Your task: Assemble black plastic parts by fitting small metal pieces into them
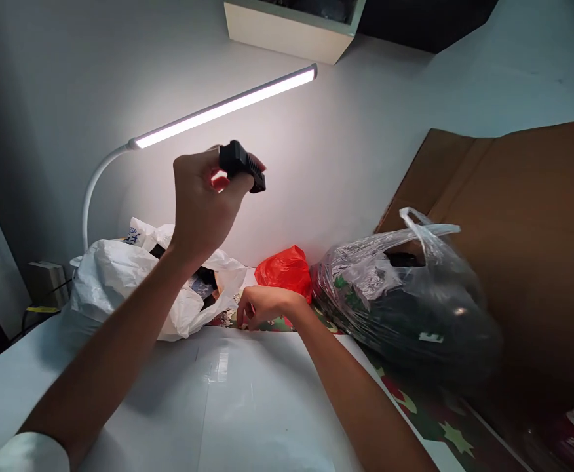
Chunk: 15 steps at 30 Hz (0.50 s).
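Note:
Raised in front of the lamp-lit wall, my left hand is closed around a small black plastic block with ridges along one side. Thumb and fingers grip it from either side. Lower down, my right hand rests at the far edge of the white sheet, over a patterned tablecloth. Its fingers are curled down with the tips close together; whatever they pinch, if anything, is hidden. A white plastic bag with dark items inside lies open behind my left forearm. Just behind my right hand sits a red plastic bag.
A lit bar lamp on a curved white neck reaches over the table. To the right, a full clear plastic bag leans by a large cardboard piece. A shelf box juts from the wall above.

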{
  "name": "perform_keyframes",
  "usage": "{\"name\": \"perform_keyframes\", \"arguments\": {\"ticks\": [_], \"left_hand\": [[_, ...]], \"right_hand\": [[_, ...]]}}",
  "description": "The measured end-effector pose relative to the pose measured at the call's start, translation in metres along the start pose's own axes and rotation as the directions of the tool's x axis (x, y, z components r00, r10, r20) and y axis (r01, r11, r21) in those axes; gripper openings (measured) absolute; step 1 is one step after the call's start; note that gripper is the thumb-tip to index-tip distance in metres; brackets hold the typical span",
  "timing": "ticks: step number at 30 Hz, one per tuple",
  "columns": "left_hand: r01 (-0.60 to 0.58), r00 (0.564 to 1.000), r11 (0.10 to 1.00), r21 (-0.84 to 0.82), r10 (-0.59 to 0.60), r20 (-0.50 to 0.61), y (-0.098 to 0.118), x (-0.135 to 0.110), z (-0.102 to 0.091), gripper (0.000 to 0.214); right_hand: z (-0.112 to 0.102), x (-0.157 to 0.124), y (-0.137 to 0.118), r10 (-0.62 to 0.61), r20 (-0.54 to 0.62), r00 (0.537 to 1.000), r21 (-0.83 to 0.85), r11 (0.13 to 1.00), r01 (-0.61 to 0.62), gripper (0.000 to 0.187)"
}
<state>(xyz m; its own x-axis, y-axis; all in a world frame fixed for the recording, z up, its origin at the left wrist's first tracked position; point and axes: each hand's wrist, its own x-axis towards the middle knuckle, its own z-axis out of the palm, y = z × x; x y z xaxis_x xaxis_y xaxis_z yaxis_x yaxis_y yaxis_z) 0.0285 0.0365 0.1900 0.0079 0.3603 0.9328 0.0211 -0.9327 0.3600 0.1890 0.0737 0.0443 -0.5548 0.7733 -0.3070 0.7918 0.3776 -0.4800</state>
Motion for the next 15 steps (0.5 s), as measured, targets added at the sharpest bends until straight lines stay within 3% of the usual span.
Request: {"name": "perform_keyframes", "arguments": {"ticks": [6, 15], "left_hand": [[-0.082, 0.995, 0.997, -0.018, 0.08, -0.059, -0.009, 0.005, 0.001, 0.013], [-0.147, 0.987, 0.961, -0.233, 0.126, -0.1, -0.014, 0.002, 0.005, 0.027]], "right_hand": [[0.007, 0.008, 0.018, -0.048, 0.024, 0.999, 0.103, 0.994, 0.046, 0.028], [0.01, 0.009, 0.031, -0.058, 0.027, 0.998, 0.194, 0.98, 0.051, 0.014]]}}
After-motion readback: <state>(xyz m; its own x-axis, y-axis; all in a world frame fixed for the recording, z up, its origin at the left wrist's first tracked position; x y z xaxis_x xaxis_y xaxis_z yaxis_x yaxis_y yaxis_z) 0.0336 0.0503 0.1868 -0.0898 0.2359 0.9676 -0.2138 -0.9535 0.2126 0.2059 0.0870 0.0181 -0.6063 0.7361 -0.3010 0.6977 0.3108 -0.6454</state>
